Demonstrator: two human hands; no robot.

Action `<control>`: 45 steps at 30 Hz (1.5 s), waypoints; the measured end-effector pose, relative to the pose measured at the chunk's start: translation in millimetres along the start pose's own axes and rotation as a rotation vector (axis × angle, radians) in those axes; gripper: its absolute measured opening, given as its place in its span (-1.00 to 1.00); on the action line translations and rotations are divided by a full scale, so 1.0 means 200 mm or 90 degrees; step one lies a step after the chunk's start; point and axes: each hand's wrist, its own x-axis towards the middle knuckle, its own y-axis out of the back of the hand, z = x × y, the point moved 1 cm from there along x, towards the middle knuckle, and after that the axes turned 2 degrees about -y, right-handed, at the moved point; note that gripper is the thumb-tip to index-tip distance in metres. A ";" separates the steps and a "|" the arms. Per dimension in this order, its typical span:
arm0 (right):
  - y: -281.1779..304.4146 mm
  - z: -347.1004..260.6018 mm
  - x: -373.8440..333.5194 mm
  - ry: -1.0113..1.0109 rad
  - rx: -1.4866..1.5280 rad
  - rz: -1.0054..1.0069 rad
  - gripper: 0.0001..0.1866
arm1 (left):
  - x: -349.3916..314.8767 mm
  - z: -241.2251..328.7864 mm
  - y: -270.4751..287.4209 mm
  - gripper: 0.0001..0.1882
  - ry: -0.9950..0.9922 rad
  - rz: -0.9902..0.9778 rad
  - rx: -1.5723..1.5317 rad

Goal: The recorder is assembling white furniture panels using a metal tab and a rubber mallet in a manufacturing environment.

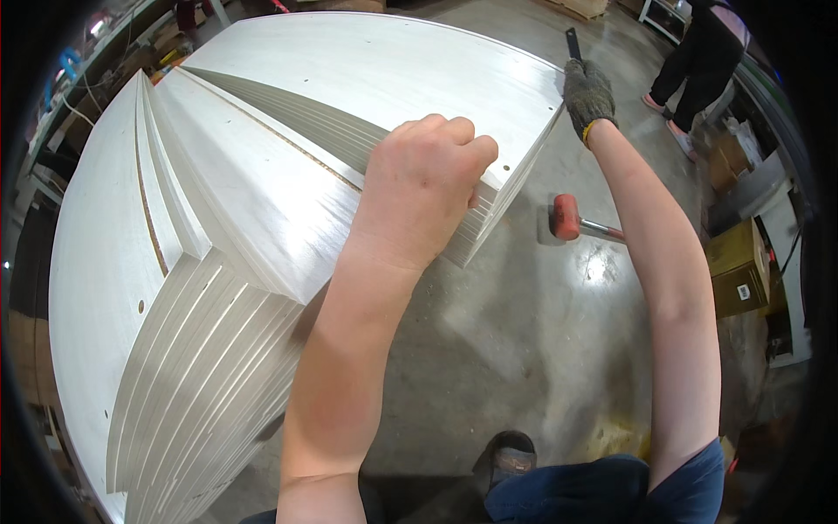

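Note:
Large white panels [384, 61] lie in thick stacks in front of me and to my left, their layered grey edges [201, 349] showing. My left hand [428, 183], bare, is closed in a fist over the near corner of the far stack; whatever its fingers hold is hidden. At that stack's right-hand edge, my right hand [589, 94] wears a dark grey knitted glove with a yellow cuff. It is closed around a black flat handle [573, 44] that sticks up beyond the fingers; the rest of that tool is out of sight.
A mallet with a red head [566, 217] and metal handle lies on the grey concrete floor [489, 349], partly behind my right forearm. At far right stand a person in black trousers [703, 65] and a brown carton [738, 271]. Cluttered shelving [74, 109] runs along the left.

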 end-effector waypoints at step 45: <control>0.03 -0.02 -0.07 -0.029 0.001 0.034 -0.61 | -0.02 0.00 0.02 -0.86 0.042 0.009 0.022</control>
